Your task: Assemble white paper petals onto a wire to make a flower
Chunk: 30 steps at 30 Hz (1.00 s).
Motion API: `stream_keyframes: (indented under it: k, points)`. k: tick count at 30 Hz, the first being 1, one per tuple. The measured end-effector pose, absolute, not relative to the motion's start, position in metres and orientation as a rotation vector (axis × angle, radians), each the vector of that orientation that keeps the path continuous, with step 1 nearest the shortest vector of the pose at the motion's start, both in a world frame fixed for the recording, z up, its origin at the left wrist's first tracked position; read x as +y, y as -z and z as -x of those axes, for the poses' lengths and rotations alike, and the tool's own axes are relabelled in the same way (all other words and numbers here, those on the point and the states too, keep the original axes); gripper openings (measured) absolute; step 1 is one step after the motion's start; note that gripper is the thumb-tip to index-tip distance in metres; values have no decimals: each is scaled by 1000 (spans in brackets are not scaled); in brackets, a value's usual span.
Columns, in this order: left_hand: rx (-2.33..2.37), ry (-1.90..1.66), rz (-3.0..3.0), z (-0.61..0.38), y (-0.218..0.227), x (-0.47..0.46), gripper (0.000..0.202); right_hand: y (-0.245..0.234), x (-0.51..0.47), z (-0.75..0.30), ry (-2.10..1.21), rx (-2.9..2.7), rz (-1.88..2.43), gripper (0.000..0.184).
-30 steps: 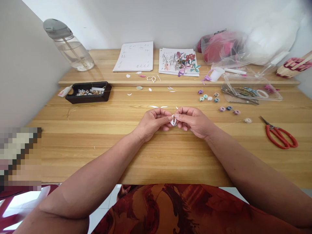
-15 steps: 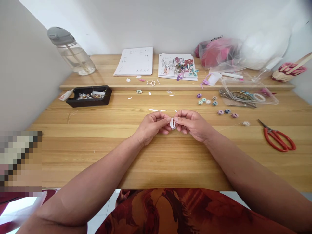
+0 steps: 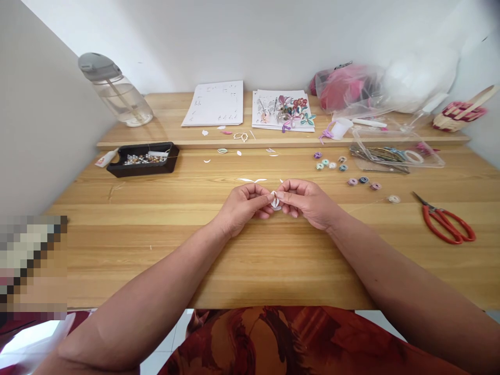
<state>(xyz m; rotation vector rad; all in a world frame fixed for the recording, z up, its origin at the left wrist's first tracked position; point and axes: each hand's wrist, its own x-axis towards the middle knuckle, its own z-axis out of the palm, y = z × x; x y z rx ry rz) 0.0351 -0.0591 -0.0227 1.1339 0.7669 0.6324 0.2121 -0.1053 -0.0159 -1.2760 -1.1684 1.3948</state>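
Observation:
Between my two hands is a small white petal-shaped piece with a slit-like opening down its middle. My left hand pinches its left side between thumb and fingers. On the opposite side, my right hand grips it in the same way, the thumb lying across its upper edge. The fingertips partly hide the piece. Just beyond my hands, thin white leaf-shaped cutouts lie on the wooden table.
Red-handled scissors and several thread bobbins lie to the right. A black tray of beads stands at the left, below a water bottle. Thread flowers rest on paper on the raised shelf, near a clear plastic box.
The camera view has shifted slightly. My right thumb now covers more of the white piece's top, and the opening in it looks shorter. Both hands keep their pinch.

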Motion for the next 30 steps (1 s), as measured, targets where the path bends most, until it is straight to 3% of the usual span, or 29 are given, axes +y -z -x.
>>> stream_keyframes:
  k: [30]
  points:
    - [774, -603, -1146, -34, 21, -59, 25, 18, -104, -212, -1387, -1124, 1273, 29]
